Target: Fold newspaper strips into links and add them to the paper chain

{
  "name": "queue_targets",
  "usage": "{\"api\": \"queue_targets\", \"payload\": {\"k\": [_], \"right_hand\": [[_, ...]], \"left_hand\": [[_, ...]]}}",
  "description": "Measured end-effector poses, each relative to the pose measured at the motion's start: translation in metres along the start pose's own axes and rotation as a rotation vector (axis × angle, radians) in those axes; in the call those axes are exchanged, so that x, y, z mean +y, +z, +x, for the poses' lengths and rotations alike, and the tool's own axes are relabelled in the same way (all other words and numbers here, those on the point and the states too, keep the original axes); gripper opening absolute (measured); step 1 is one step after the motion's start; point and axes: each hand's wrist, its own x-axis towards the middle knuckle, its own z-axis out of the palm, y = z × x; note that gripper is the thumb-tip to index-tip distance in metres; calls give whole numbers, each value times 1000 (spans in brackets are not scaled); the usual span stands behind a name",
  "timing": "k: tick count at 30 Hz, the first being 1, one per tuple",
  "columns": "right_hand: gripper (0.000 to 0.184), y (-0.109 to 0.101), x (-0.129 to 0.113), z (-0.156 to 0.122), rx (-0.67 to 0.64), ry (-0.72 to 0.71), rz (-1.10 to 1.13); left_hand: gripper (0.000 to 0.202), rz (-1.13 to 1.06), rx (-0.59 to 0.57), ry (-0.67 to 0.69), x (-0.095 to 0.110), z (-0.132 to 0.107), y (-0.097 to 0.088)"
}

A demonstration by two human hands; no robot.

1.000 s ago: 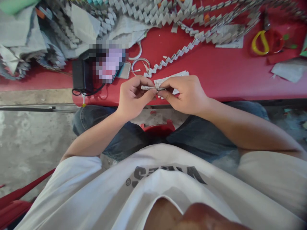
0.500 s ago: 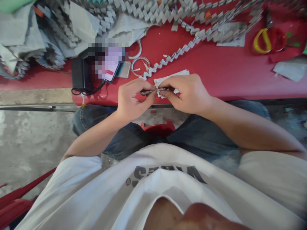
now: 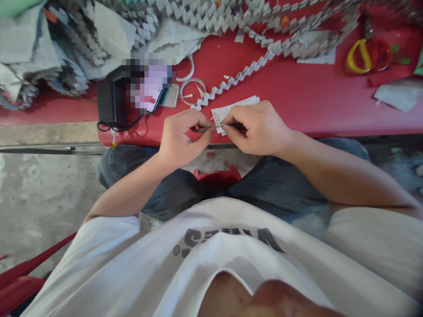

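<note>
A narrow folded paper strip [image 3: 209, 128] is pinched between both hands just over the near edge of the red table [image 3: 297, 101]. My left hand [image 3: 180, 136] grips its left end with curled fingers. My right hand [image 3: 256, 127] pinches its right end between thumb and forefinger. Right behind the hands a small stack of cut paper slips [image 3: 231, 110] lies on the table. A zigzag chain of folded paper links [image 3: 238, 79] runs from there diagonally to the upper right.
A phone [image 3: 158, 94] with a white cable [image 3: 190, 86] and a black box [image 3: 110, 103] sit at the table's left end. Heaps of woven paper chains [image 3: 211, 15] and newspaper [image 3: 29, 48] fill the back. Yellow-handled scissors [image 3: 361, 57] lie far right. Concrete floor at left.
The strip has been pressed flatter and narrower between my fingers, and both hands have dropped slightly toward the table edge. Nothing else has moved.
</note>
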Motion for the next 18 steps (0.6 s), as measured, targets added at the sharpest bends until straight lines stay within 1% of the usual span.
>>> {"api": "queue_targets", "payload": {"k": [2, 4, 8, 10, 13, 14, 18], "right_hand": [[19, 3, 3, 1, 8, 0, -1], [20, 6, 5, 2, 29, -42, -8], [19, 13, 7, 2, 134, -200, -38], [19, 15, 7, 2, 149, -229, -60], [20, 15, 6, 1, 95, -252, -106], [21, 15, 7, 0, 100, -283, -132], [24, 14, 12, -1, 225, -480, -290]], "left_hand": [[19, 13, -9, 1, -4, 1, 0], [12, 16, -25, -19, -7, 2, 1], [3, -82, -150, -152, -9, 1, 4], [3, -156, -203, -207, -8, 1, 5], [8, -288, -278, -266, -8, 3, 3], [12, -337, -309, -303, -8, 4, 2], [39, -551, -415, -530, -6, 11, -2]]}}
